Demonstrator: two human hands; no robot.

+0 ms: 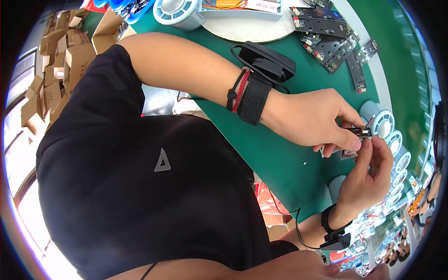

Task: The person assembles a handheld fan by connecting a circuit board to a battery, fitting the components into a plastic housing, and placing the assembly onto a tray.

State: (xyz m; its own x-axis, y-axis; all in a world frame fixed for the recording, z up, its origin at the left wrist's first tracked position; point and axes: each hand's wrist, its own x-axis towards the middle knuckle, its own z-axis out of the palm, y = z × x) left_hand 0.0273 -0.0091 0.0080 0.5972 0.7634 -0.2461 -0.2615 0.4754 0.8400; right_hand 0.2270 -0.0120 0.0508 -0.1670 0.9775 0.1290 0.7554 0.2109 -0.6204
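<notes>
We see open green table [280, 163] beneath the left hand [310, 119] and right hand [368, 175]; a row of white spools [389, 135] crowds just beyond them; black circuit boards [333, 44] block the far side.

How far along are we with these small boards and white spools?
Done, apparently: a row of white spools stands along the green table edge. In hand: left hand and right hand pinch a small part together; what's being fitted is hidden. Left: several black boards lie untouched farther back.
</notes>
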